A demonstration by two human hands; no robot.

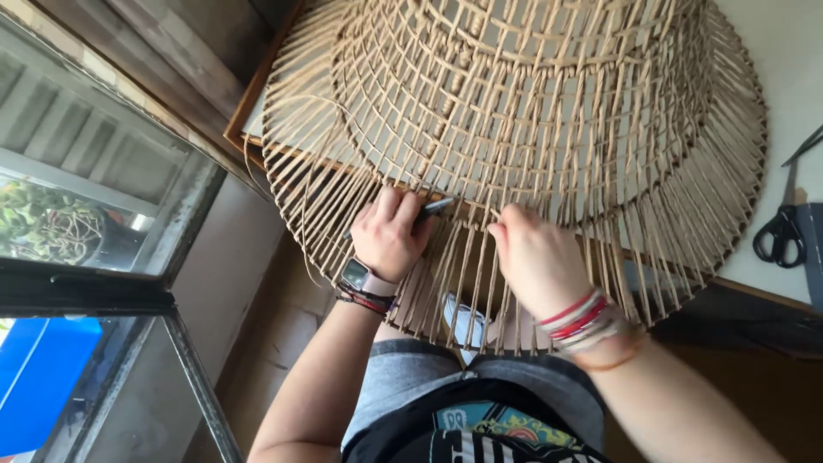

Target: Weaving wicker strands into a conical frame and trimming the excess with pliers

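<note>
A large, round, open-weave frame of pale tan wicker strands (523,111) lies on the white worktop with a wooden edge (776,270), its loose spokes overhanging the near edge above the person's lap. The left hand (390,233), wearing a watch and cord bracelets, is closed in a grip on a slim dark metal tool (433,207) set against the spokes at the rim. The right hand (536,257), with red and grey bracelets at the wrist, has its fingers pinched together on a single strand just beside the tool. Black-handled scissors (780,233) lie on the worktop, well apart to the right. A glass window (86,171) stands at the left.
</note>
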